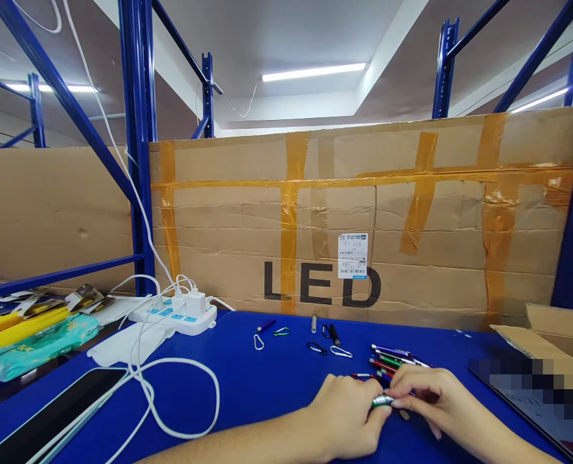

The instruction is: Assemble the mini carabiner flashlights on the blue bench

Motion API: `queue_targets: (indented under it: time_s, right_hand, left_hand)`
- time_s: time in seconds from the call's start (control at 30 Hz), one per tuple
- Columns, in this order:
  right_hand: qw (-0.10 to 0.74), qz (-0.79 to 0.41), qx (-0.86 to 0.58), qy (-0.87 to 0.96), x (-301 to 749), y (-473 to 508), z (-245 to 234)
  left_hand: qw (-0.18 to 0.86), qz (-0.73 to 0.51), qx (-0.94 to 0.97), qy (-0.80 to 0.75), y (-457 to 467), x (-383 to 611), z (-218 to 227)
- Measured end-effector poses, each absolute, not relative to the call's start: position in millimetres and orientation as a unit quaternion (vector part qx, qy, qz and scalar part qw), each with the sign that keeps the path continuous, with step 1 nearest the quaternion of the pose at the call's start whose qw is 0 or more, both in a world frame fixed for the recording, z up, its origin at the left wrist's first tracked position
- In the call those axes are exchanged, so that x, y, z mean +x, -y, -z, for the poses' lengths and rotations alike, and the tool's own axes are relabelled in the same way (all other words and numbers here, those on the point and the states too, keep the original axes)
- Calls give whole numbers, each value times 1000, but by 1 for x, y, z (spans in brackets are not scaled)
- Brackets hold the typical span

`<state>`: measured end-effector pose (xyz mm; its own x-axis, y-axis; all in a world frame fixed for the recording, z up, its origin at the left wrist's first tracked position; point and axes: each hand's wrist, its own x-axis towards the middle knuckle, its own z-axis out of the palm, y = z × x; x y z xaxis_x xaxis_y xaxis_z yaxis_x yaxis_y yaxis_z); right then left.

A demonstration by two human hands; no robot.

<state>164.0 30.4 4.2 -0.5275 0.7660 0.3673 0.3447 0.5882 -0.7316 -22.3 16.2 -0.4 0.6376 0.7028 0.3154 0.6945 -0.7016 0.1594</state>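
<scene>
My left hand (347, 412) is closed around a small, shiny green and silver metal piece (381, 401), whose kind I cannot make out. The thumb and fingers of my right hand (434, 398) pinch its right end. Just behind the hands lies a pile of slim metallic tubes (392, 353) in purple, green and red, partly hidden by my right hand. A red carabiner (362, 376) shows beyond my left knuckles. Beneath the right fingers is a small round disc (404, 415) on the blue tabletop (267, 380).
Farther back lie a purple tube (265, 325), a green carabiner (281, 332), a silver carabiner (341, 352), a black carabiner (316, 348) and a silver cylinder (314, 324). White cables (213, 386) loop from a power strip (194, 321). An open carton (561, 335) stands right.
</scene>
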Motion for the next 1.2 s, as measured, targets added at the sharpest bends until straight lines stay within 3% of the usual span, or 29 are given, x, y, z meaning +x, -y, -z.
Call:
queue_targets:
  time_s: [1.2]
  right_hand:
    - [342,-292,-350,822,163,-26,-8]
  left_hand:
    - [11,-175,910,-377,-16,-23,-1]
